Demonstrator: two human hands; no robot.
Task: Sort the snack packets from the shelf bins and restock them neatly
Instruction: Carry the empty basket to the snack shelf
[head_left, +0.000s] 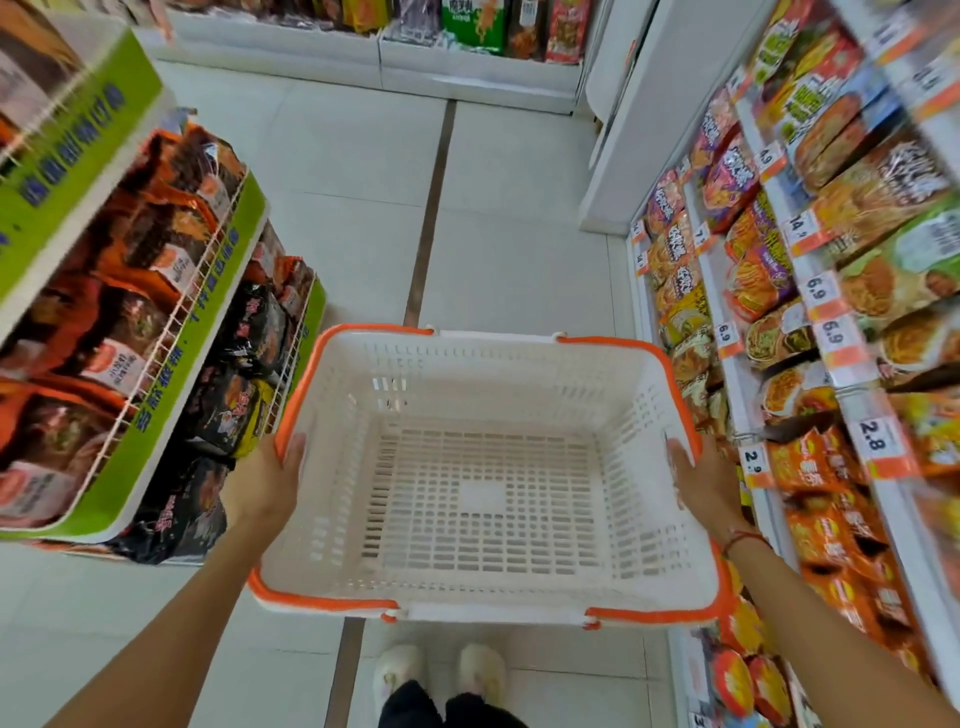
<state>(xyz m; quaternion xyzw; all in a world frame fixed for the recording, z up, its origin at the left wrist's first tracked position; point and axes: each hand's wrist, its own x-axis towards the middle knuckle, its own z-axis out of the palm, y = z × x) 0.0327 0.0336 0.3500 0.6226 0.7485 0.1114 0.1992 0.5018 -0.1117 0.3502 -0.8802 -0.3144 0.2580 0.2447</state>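
Note:
I carry a white plastic shopping basket (483, 395) with orange rims in front of me, above the tiled floor; nothing lies inside it. My left hand (267, 480) grips its left rim, thumb over the orange edge. My right hand (701, 480) grips the right rim the same way. Snack packets (753, 270) in orange, purple and yellow fill the shelves on my right, behind price tags. Dark and orange noodle packets (156, 244) sit in the wire-fronted tiers of a green display stand on my left.
A green-edged stand (171, 364) crowds the aisle on the left, and the white shelving (737, 374) runs along the right. More packets line a low shelf (467, 57) at the far end. A white pillar (649, 130) stands at right. My feet show below.

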